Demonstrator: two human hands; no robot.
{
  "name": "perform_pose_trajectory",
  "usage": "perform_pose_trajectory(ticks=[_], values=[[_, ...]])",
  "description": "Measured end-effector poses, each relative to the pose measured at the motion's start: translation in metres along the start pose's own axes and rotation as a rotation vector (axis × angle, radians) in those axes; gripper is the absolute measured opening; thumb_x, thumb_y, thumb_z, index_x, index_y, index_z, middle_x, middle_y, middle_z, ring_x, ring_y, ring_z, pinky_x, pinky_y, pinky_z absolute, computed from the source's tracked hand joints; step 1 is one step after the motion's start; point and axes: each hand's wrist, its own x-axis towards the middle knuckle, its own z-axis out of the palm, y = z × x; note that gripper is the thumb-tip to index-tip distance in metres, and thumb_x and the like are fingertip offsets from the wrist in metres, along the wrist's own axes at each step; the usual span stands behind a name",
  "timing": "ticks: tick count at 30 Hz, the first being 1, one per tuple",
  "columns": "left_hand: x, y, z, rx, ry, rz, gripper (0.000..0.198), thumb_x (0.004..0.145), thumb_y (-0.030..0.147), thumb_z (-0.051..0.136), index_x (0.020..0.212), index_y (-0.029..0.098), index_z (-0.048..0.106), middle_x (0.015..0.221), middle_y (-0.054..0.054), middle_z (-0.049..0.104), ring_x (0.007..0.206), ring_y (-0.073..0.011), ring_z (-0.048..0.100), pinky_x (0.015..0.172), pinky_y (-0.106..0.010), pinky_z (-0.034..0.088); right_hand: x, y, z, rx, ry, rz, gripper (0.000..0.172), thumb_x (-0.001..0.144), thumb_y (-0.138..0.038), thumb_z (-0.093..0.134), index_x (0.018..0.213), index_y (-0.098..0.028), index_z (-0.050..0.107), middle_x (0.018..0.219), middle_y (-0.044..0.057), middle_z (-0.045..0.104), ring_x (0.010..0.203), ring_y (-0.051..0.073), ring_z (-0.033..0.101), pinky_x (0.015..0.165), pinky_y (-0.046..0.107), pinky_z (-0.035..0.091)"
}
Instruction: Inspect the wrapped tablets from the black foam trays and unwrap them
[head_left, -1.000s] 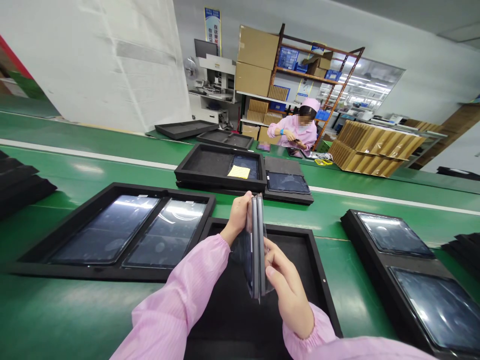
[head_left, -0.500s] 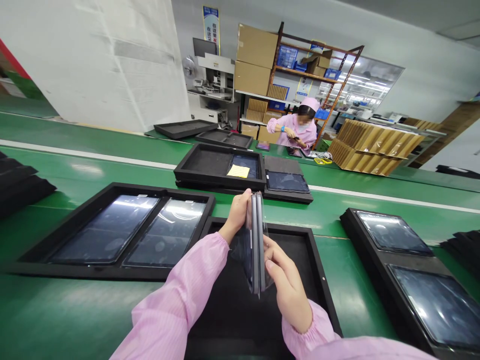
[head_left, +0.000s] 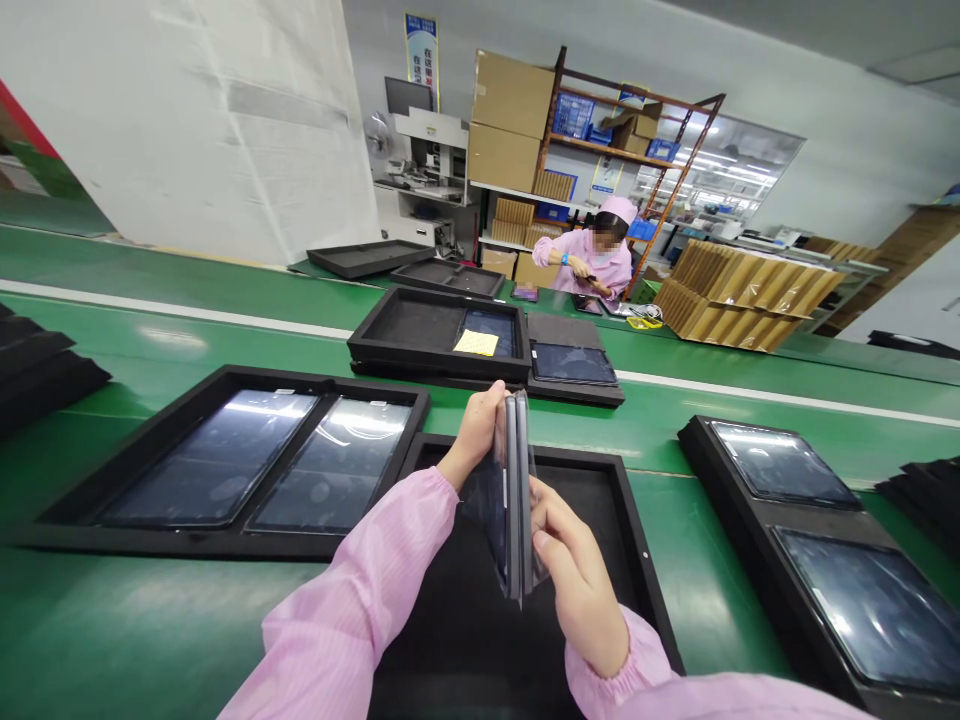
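Note:
Two thin tablet screens (head_left: 514,500) stand edge-on between my hands, pressed together face to back, with clear film showing along the right side. My left hand (head_left: 480,430) grips them near their far upper end, thumb on top. Lower down, my right hand (head_left: 574,570) closes on the right face, its fingers against the film. Part of the left hand's fingers is hidden behind the screens. Beneath them lies a black foam tray (head_left: 450,640) with a raised rim.
At left, a black tray (head_left: 225,545) holds two screens; at right, a foam block (head_left: 757,560) carries two more. Ahead sit stacked trays (head_left: 405,325), one with a yellow note (head_left: 477,343). A co-worker (head_left: 600,255) in pink sits across the green table (head_left: 172,620).
The held screens have tilted slightly and their near end has shifted a little to the right and down. My right hand has moved slightly with them. Both hands keep their grip.

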Motion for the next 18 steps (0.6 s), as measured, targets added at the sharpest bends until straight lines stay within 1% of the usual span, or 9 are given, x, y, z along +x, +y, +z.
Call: perform_pose_trajectory(ticks=[8,12,16,18], values=[[-0.011,0.008,0.002,0.002,-0.022,-0.014,0.066,0.077,0.077,0.049,0.042,0.02,0.052,0.038,0.002,0.042,0.039,-0.0102,0.036,0.047,-0.029,0.037,-0.011,0.003,-0.002,-0.043,-0.02,-0.02,0.016,0.084,-0.022,0.049,0.068,-0.024,0.045,0.136,0.013,0.064,0.131,0.029,0.057,0.105,0.037,0.046],[-0.015,0.011,0.003,0.003,-0.034,-0.016,0.065,0.077,0.075,0.049,0.041,0.02,0.053,0.039,0.002,0.043,0.039,-0.0101,0.037,0.048,-0.028,0.036,-0.016,0.003,-0.002,-0.073,-0.024,-0.016,0.019,0.084,-0.027,0.052,0.068,-0.024,0.043,0.139,0.016,0.061,0.129,0.031,0.058,0.103,0.04,0.046],[-0.018,0.011,0.006,0.011,-0.05,-0.015,0.064,0.076,0.073,0.049,0.041,0.02,0.053,0.04,0.001,0.046,0.04,-0.0104,0.039,0.049,-0.029,0.037,-0.019,0.002,-0.001,-0.119,-0.007,-0.005,0.023,0.083,-0.03,0.057,0.067,-0.024,0.041,0.132,0.019,0.065,0.129,0.034,0.056,0.102,0.043,0.044],[-0.019,0.012,0.007,0.014,-0.062,-0.014,0.064,0.075,0.073,0.049,0.041,0.02,0.054,0.04,0.001,0.046,0.04,-0.0106,0.039,0.05,-0.029,0.038,-0.019,0.0,-0.001,-0.138,0.0,-0.008,0.025,0.081,-0.03,0.059,0.066,-0.024,0.041,0.129,0.018,0.066,0.126,0.034,0.057,0.101,0.042,0.045]])
